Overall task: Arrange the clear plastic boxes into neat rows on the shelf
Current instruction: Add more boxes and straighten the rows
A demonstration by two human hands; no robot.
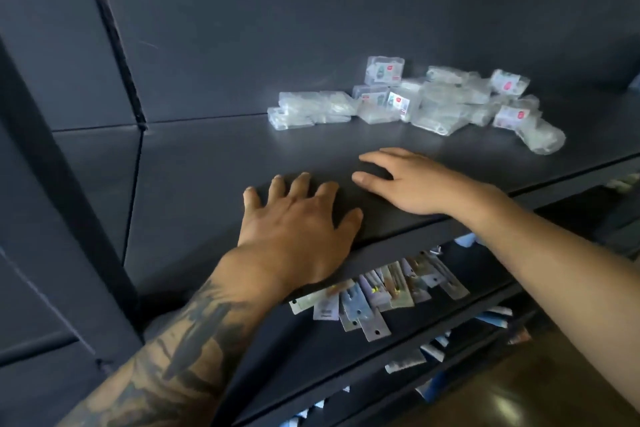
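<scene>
A loose heap of clear plastic boxes [419, 102] lies at the back right of the dark shelf [207, 166]; some carry red and white labels, one stands upright on top, and they point every which way. My left hand [298, 222] rests flat near the shelf's front edge with fingers spread, holding nothing. My right hand [401, 180] lies flat just to its right, fingers extended toward the left, also holding nothing. Both hands sit well in front of the heap and do not touch it.
The shelf's left half is bare dark board, bounded by a back wall and a dark upright post [62, 184] at the left. On the lower shelf lie several flat packaged cards [374, 298]. More packets show on shelves further down.
</scene>
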